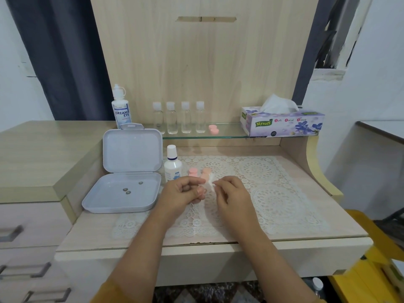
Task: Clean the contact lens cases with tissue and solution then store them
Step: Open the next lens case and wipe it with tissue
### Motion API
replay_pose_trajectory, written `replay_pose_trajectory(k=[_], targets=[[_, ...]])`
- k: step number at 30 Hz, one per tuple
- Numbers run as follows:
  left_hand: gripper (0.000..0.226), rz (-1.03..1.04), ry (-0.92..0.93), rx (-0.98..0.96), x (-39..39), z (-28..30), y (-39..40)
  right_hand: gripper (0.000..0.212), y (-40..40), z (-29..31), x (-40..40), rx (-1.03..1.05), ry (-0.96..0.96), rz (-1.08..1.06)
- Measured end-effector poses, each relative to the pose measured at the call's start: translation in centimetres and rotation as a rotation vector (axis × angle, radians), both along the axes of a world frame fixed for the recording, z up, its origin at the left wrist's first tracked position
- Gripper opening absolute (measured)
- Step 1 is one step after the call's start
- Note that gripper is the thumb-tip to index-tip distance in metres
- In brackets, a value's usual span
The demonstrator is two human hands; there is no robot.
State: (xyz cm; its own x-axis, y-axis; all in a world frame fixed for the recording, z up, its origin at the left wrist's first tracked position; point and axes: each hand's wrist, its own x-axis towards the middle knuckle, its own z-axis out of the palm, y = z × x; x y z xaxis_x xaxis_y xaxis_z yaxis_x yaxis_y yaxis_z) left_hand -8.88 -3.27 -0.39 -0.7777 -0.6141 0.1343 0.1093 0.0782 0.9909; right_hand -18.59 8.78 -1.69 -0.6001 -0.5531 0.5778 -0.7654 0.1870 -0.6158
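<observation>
1. From my remote seat, the head view looks down on a pale wooden desk (306, 228) covered by a white lace mat (262, 193). An open grey storage box (122, 189) sits at the left, lid propped upright, with three small dark round items (129, 190) lying in its tray.
2. On the glass shelf (227, 136) behind stand a Dream Eye solution bottle (120, 110), four clear travel bottles (178, 118), a pink lens case (213, 129) and a Mysoft tissue box (282, 122) with a sheet poking up.
3. A smaller white solution bottle (172, 164) stands upright on the desk, just beside the box and just behind my left hand (183, 192).
4. Two pink case pieces (200, 172) stand on the mat just beyond the hands; the left hand's fingers partly block them, so I cannot tell which way they face.
5. The left hand is curled, pinching a small pinkish piece (201, 190) at its fingertips; it is mostly hidden, and its long axis cannot be read.
6. The right hand (231, 193) is curled too, pinching a scrap of white tissue (210, 182) between the two hands, touching or nearly touching what the left holds.
7. Both forearms run in from the bottom edge, where mustard sleeves are cut off. Motion blur softens the fingertips.
</observation>
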Motion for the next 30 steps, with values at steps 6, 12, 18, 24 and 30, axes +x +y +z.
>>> replay_pose_trajectory(k=[6, 12, 18, 24, 30], targets=[[0.021, -0.042, -0.034, -0.019, 0.2, 0.2, 0.2, 0.015, 0.4, 0.8, -0.4, 0.063, -0.311, 0.006], [0.021, -0.079, -0.059, 0.023, 0.2, 0.3, 0.3, 0.017, 0.1, 0.5, -0.5, 0.094, -0.241, -0.046], [0.008, -0.109, -0.039, -0.019, 0.1, 0.3, 0.4, 0.020, 0.3, 0.5, -0.3, 0.068, -0.225, -0.008], [0.010, -0.095, -0.053, 0.006, 0.2, 0.4, 0.4, 0.019, 0.6, 1.3, -0.2, -0.032, -0.411, 0.055], [0.049, -0.200, -0.084, -0.024, 0.2, 0.4, 0.5, 0.025, 0.3, 1.0, -0.3, 0.046, -0.376, 0.035]])
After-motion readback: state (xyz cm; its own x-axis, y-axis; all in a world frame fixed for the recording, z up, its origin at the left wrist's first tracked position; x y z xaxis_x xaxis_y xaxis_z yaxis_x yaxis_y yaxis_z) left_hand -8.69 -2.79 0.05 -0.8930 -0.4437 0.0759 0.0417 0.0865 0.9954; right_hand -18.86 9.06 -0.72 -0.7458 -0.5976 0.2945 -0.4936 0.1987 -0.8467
